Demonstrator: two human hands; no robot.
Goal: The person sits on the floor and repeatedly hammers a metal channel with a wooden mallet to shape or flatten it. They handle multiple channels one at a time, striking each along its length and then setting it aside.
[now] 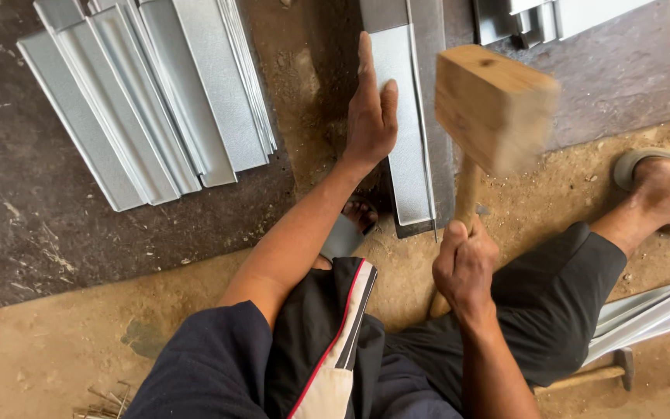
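The left hand point(371, 109) lay flat, fingers together, pressing on the long galvanized sheet-metal strip point(406, 140), while the right hand point(464, 264) was closed around the handle of a wooden mallet point(492, 105), its blurred head raised over the strip's right edge. The strip rested on a dark steel plate point(443, 93) on the floor. A stack of folded metal strips point(149, 101) lay well apart to the left; more strips point(645, 314) and a small hammer point(599, 372) lay by the right leg.
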